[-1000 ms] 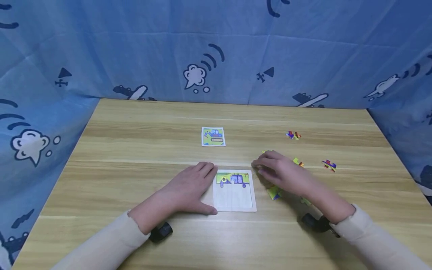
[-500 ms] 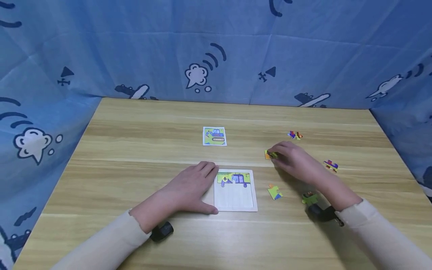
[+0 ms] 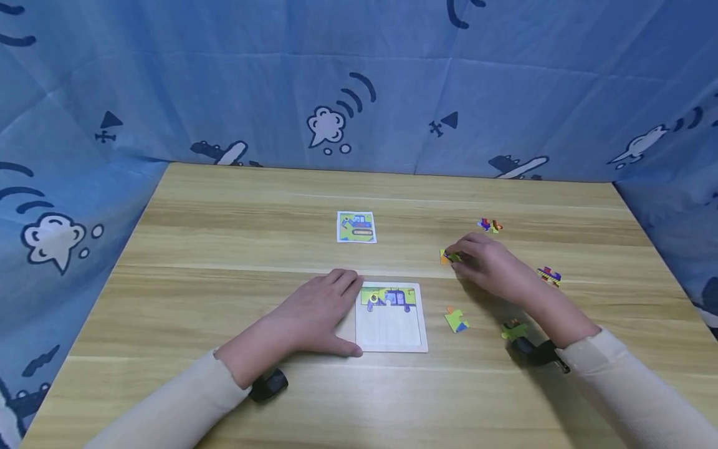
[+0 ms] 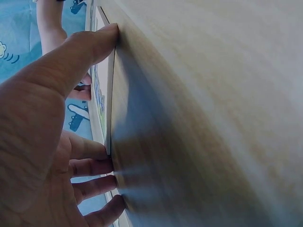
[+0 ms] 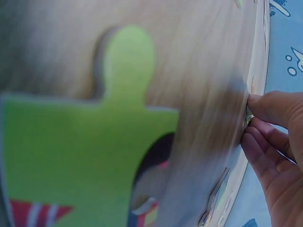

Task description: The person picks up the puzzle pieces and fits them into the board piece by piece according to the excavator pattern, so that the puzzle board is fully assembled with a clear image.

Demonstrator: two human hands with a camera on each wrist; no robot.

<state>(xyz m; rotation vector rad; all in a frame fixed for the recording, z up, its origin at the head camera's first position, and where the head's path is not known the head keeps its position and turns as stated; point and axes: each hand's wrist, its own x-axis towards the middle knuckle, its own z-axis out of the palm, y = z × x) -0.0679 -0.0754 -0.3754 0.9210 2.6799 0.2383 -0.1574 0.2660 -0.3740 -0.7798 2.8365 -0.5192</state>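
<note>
In the head view my left hand (image 3: 314, 318) lies along the left edge of a white puzzle board (image 3: 389, 330). Thumb and index finger touch that edge near its two corners, as the left wrist view also shows. Pieces forming a purple vehicle (image 3: 395, 299) fill the board's top part; the lower part is bare white. Right of the board, my right hand (image 3: 490, 265) pinches a small yellow-green puzzle piece (image 3: 444, 257) at the tabletop. Fingers partly cover this piece, and its full shape is hidden.
A picture card (image 3: 356, 227) of a digger lies behind the board. Loose pieces lie at right: a green-blue one (image 3: 457, 320), a green one (image 3: 513, 330) below my right wrist, a red-striped one (image 3: 550, 275) and a multicoloured one (image 3: 490, 225). Patterned blue cloth (image 3: 381, 93) borders the table.
My right hand has moved from beside the board's top right corner to the right and slightly back, onto the yellow-green puzzle piece. The left hand has stayed at the board.
</note>
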